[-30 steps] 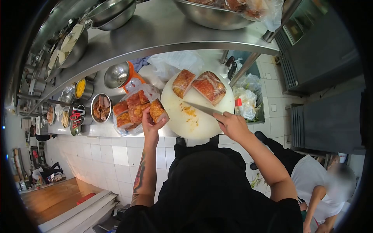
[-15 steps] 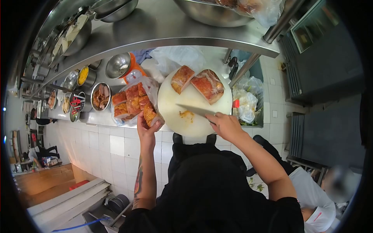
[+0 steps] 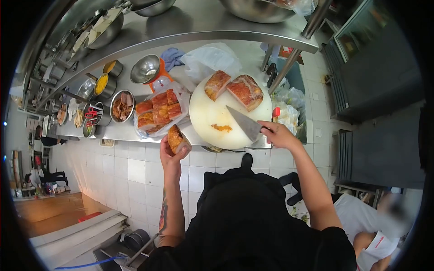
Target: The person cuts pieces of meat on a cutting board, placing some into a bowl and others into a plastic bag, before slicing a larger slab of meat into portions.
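My left hand [image 3: 171, 159] grips a chunk of crisp-skinned roast pork [image 3: 178, 139] in front of the counter edge, left of the round white cutting board [image 3: 203, 119]. In my right hand [image 3: 279, 134] is a broad kitchen knife [image 3: 244, 123], its blade over the board's right part and its tip pointing up and left. Two larger roast pork slabs [image 3: 245, 92] lie on the far side of the board. Brown crumbs [image 3: 221, 128] are scattered nearer to me. Several more pork chunks [image 3: 159, 110] sit in an open clear plastic bag left of the board.
A steel bowl of meat pieces [image 3: 122, 106] and a steel bowl [image 3: 145, 69] beside an orange container stand to the left. A steel shelf [image 3: 190, 38] spans above the counter. Bagged items fill a bin [image 3: 289, 108] at right. A co-worker in white [image 3: 357, 217] is at lower right.
The pork chunk in my left hand has moved away from the bagged pieces, toward me. My right hand has shifted right, and the knife has turned so its broad side shows.
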A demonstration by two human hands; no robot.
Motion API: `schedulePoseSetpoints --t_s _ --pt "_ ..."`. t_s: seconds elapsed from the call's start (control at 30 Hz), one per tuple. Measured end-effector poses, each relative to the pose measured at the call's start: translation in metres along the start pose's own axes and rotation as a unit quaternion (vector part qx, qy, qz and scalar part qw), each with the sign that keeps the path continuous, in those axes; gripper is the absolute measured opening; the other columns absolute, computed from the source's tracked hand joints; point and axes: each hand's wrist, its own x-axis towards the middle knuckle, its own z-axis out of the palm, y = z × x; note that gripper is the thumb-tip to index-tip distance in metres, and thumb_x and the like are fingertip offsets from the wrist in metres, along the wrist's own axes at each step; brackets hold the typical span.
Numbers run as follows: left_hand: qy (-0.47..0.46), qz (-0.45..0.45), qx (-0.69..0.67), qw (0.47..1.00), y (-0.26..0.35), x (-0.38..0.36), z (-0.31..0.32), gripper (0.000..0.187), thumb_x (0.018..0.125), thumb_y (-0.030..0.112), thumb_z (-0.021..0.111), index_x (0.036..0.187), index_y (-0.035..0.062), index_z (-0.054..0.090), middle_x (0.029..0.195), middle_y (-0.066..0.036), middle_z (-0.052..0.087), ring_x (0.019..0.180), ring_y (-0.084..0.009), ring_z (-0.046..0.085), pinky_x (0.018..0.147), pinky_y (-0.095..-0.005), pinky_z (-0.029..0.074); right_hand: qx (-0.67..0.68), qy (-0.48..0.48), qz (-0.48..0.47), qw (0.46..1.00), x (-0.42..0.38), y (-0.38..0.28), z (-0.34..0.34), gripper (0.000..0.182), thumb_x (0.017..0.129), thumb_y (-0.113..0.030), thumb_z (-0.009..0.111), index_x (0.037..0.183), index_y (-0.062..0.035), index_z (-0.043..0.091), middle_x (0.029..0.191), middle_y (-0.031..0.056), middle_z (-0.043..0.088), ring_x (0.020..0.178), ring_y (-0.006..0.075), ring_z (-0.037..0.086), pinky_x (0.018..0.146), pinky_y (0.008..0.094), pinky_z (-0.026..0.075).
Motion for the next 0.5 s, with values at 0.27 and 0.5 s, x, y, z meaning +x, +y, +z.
schedulePoseSetpoints --t_s 0.27,0.5 --pt "-0.016 -0.012 0.016 1.000 0.021 -0.024 -0.086 0.084 0.079 0.000 0.091 0.152 0.0040 0.050 0.141 -0.009 0.064 0.131 -0.0238 0.064 0.113 -0.0397 0.054 0.219 0.125 0.111 0.961 -0.038 -0.010 0.085 0.051 0.113 -0.022 0.061 0.163 -0.0280 0.056 0.065 -0.0008 0.054 0.041 0.0088 0.042 0.037 0.0307 0.038" --pt "-0.024 -0.052 -0.035 0.998 0.016 -0.023 -0.113 0.084 0.084 0.003 0.089 0.156 0.0037 0.047 0.146 -0.011 0.062 0.135 -0.0253 0.062 0.116 -0.0411 0.051 0.228 0.121 0.114 0.959 -0.066 -0.019 0.091 0.055 0.112 -0.021 0.062 0.166 -0.0271 0.053 0.063 -0.0007 0.052 0.040 0.0089 0.041 0.035 0.0317 0.038"
